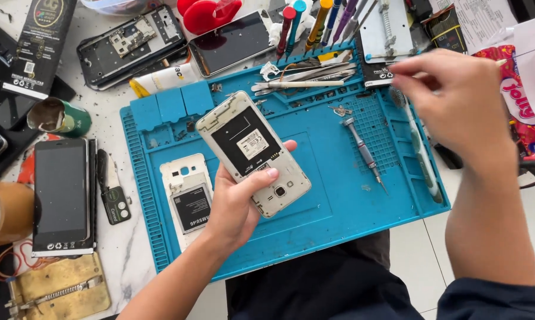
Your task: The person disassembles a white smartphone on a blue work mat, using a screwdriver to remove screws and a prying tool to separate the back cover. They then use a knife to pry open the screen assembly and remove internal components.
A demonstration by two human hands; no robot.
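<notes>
Over the blue mat (338, 201), the left hand (235, 204) grips a phone (252, 151) with its back cover already off, the battery bay empty and the frame still in place, so opening looks begun but not finished. The right hand (457, 104) hovers above the mat's right edge with fingertips pinched together; whether they hold anything cannot be told. A screwdriver (365, 151) lies free on the mat, the white cover (187, 195) rests beside the wrist, and another phone (62, 195) sits well left, nothing blocking.
</notes>
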